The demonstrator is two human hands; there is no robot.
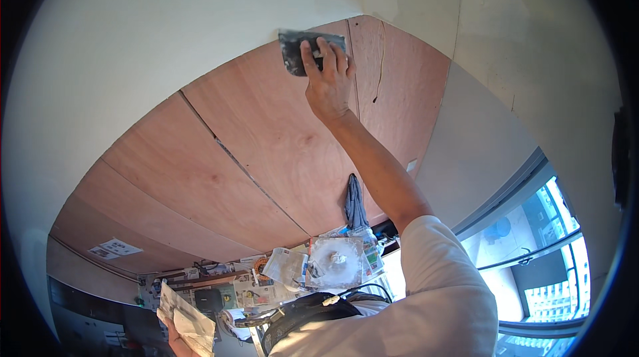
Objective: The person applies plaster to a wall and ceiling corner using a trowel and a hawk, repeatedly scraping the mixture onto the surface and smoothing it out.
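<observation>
My right hand (329,90) is raised high, its fingers spread over the back of a dark, smeared, wide flat scraper (293,58). The scraper lies at the upper edge of a pinkish plywood panel (266,130), where it meets a pale smooth surface (213,10). Down at the lower left, my left hand (176,340) grips a flat board (189,320) caked with pale dried compound. Only part of that hand shows; the board covers some of its fingers.
Below the panels, a white-crusted mixing board (319,267) with a pale lump lies among newspaper sheets (259,294). A grey cloth (355,204) hangs above it. A thin wire (381,67) dangles on the panel. Windows (526,244) stand at the right.
</observation>
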